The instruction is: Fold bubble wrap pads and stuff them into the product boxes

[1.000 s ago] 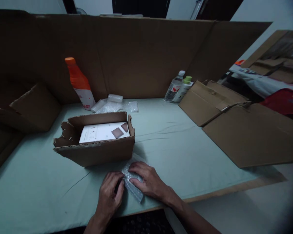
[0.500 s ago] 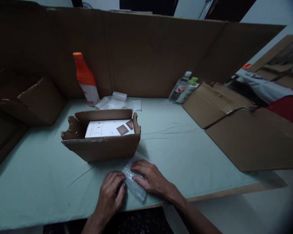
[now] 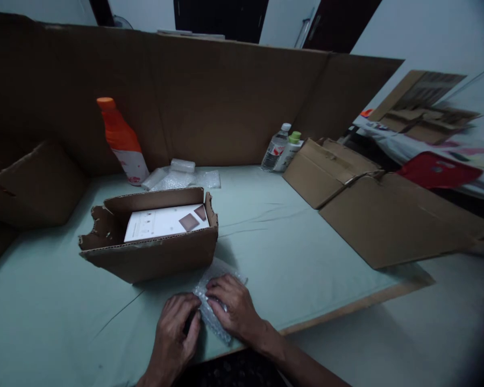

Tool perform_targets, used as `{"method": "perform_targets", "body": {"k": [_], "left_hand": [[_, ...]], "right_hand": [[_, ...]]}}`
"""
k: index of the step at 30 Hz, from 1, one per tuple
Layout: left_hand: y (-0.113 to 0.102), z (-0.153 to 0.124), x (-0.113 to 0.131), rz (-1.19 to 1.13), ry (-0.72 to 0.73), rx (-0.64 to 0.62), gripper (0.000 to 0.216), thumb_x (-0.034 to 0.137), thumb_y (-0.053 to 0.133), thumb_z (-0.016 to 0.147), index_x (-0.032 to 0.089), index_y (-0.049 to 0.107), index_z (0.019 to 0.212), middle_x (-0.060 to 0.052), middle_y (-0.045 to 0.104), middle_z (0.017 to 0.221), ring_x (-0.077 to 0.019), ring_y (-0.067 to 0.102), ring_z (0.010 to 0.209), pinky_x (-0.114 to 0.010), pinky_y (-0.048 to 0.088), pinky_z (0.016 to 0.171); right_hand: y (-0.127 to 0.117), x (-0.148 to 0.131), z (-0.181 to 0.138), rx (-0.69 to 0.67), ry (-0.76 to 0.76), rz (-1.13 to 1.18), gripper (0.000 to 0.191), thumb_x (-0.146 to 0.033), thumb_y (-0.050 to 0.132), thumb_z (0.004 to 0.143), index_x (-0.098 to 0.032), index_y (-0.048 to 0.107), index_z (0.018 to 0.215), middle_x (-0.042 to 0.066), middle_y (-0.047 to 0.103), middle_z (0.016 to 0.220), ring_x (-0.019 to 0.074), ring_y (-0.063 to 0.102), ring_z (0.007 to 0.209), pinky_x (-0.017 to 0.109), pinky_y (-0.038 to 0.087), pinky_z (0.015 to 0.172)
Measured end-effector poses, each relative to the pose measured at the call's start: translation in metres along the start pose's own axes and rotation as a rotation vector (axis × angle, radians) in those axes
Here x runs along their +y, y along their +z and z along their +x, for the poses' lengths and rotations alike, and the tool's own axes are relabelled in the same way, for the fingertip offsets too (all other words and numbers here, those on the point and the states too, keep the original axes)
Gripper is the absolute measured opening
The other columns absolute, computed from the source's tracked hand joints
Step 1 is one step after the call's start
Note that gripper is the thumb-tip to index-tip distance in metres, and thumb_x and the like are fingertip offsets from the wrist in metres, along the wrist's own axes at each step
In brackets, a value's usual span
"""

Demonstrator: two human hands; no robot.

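A strip of clear bubble wrap (image 3: 216,329) lies crumpled near the table's front edge, in front of a cut-down cardboard box. My right hand (image 3: 237,309) is on top of it, with fingers curled and gripping the plastic. At its left edge, the bent fingers of my left hand (image 3: 173,330) pinch the wrap, and the palm partly hides what is under them. Just beyond stands the open cardboard box (image 3: 165,262) with ragged rims. Inside it rests a white box (image 3: 157,223) printed with brown squares.
An orange-capped bottle (image 3: 123,145) and more bubble wrap (image 3: 173,177) are at the back left. A water bottle (image 3: 275,148) and a green-capped bottle (image 3: 289,152) lean near flattened cardboard (image 3: 391,215) on the right. A tall cardboard panel (image 3: 234,102) bounds the table's rear.
The view has swung right, so everything appears shifted left. My right hand has closed in slightly toward the left hand over the bubble wrap. The boxes and bottles stay in place.
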State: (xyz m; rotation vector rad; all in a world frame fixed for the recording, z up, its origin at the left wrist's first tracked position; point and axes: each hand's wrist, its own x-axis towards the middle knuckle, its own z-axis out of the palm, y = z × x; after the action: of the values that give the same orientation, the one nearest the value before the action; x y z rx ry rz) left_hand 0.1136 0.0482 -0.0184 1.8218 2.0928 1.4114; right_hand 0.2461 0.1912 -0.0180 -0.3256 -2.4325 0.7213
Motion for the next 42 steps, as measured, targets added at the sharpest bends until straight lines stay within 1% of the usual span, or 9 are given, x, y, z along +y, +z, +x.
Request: {"method": "perform_targets", "body": {"k": [4,8,13,20,23,26,29,34,42], "left_hand": [[-0.001,-0.001,0.002,-0.009,-0.017,-0.032,0.018,0.015,0.059,0.091,0.023,0.061,0.107,-0.004,0.07,0.099,-0.0183,0.065,0.093,-0.031,0.054,0.083],[-0.001,-0.003,0.003,0.004,-0.031,-0.065,0.007,0.017,0.059,0.092,0.023,0.062,0.093,-0.006,0.069,0.099,-0.0197,0.064,0.095,-0.034,0.053,0.083],[0.0,-0.005,0.003,0.032,-0.034,-0.074,0.013,0.013,0.056,0.091,0.021,0.059,0.082,-0.007,0.068,0.101,-0.0207,0.064,0.096,-0.036,0.053,0.084],[-0.001,-0.004,0.002,0.071,-0.024,-0.078,0.012,0.014,0.055,0.091,0.021,0.06,0.082,-0.008,0.068,0.101,-0.0206,0.065,0.096,-0.035,0.055,0.083],[0.0,-0.009,-0.005,0.095,0.05,-0.084,0.011,0.017,0.056,0.091,0.023,0.063,0.085,-0.008,0.069,0.101,-0.0203,0.066,0.096,-0.032,0.056,0.082],[0.006,-0.015,-0.014,0.108,0.111,-0.033,0.01,0.023,0.056,0.094,0.025,0.064,0.089,-0.006,0.071,0.101,-0.0201,0.066,0.096,-0.031,0.054,0.083],[0.015,-0.019,-0.021,0.095,0.098,0.032,0.018,0.029,0.051,0.098,0.025,0.064,0.087,-0.006,0.071,0.099,-0.0198,0.067,0.095,-0.032,0.052,0.085],[0.018,-0.021,-0.021,0.112,0.115,0.057,0.021,0.033,0.05,0.098,0.025,0.065,0.085,-0.006,0.072,0.097,-0.0201,0.067,0.093,-0.032,0.053,0.083],[0.017,-0.019,-0.02,0.129,0.11,0.051,0.024,0.033,0.048,0.099,0.025,0.065,0.084,-0.005,0.072,0.096,-0.0195,0.067,0.091,-0.031,0.052,0.082]], "right_hand": [[0.003,-0.002,0.0,0.033,0.004,-0.006,0.012,-0.013,0.061,0.087,-0.02,0.068,0.092,0.005,0.074,0.096,0.0214,0.062,0.087,0.037,0.049,0.077],[0.002,-0.002,0.002,0.036,0.002,0.004,0.012,-0.012,0.06,0.087,-0.021,0.068,0.09,0.004,0.074,0.093,0.0207,0.062,0.085,0.036,0.049,0.076],[0.0,-0.003,0.002,0.042,-0.008,0.025,0.011,-0.012,0.06,0.087,-0.021,0.067,0.088,0.004,0.073,0.094,0.0206,0.062,0.086,0.036,0.049,0.077],[0.001,-0.001,0.002,0.039,-0.004,0.023,0.012,-0.012,0.059,0.088,-0.021,0.067,0.089,0.004,0.073,0.094,0.0206,0.062,0.086,0.035,0.049,0.076],[0.001,-0.002,0.0,0.035,0.011,0.017,0.012,-0.013,0.06,0.087,-0.021,0.068,0.09,0.004,0.074,0.095,0.0204,0.063,0.086,0.035,0.049,0.078],[0.003,-0.002,-0.003,0.016,0.025,-0.01,0.009,-0.016,0.063,0.085,-0.021,0.068,0.089,0.003,0.074,0.096,0.0196,0.063,0.087,0.035,0.049,0.08],[0.004,-0.002,-0.004,0.001,0.035,-0.044,0.004,-0.018,0.066,0.085,-0.021,0.068,0.087,0.002,0.075,0.096,0.0182,0.064,0.088,0.034,0.049,0.083],[0.003,-0.003,-0.004,0.003,0.045,-0.056,0.004,-0.018,0.065,0.085,-0.021,0.068,0.087,0.002,0.075,0.094,0.0179,0.064,0.087,0.033,0.049,0.083],[0.003,-0.001,-0.001,0.016,0.032,-0.028,0.007,-0.016,0.063,0.087,-0.02,0.068,0.085,0.002,0.077,0.092,0.0173,0.066,0.083,0.032,0.05,0.081]]}}
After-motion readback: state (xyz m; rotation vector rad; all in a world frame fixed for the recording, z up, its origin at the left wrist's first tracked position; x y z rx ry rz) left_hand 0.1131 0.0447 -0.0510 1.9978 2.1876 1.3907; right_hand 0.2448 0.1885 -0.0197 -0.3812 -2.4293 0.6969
